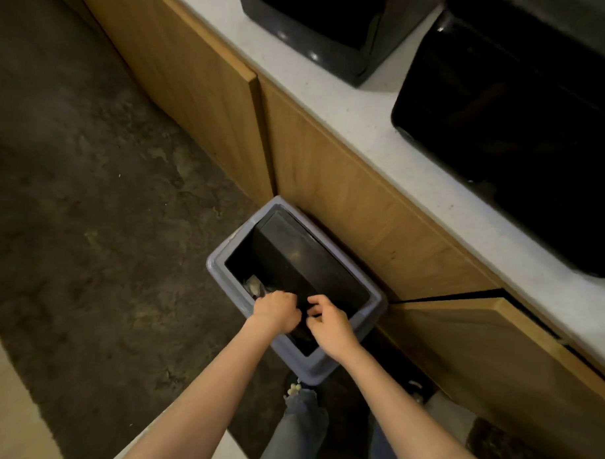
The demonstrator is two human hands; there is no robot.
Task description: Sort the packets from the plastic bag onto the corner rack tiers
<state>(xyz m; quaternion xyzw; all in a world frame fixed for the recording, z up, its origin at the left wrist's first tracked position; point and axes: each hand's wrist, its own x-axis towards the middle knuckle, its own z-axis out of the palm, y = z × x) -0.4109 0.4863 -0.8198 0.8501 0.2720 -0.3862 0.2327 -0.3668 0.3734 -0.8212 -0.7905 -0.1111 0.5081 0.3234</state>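
Observation:
A grey-blue bin (221, 264) stands on the floor against the wooden cabinet, lined with a black plastic bag (293, 249). Both of my hands are over its near end. My left hand (276, 310) is curled with its fingers down inside the opening, and my right hand (328, 321) pinches close beside it. Between them is dark bag plastic; I cannot tell exactly what each hand grips. Some pale crumpled litter (254, 284) lies inside the bin by my left hand. No packets and no corner rack are in view.
Wooden cabinet doors (347, 196) run diagonally under a white countertop (383, 136) that carries two dark appliances (520, 127). One door at the right (495, 356) stands ajar. Dark mottled floor (88, 222) spreads to the left. My jeans-clad legs and feet are below the bin.

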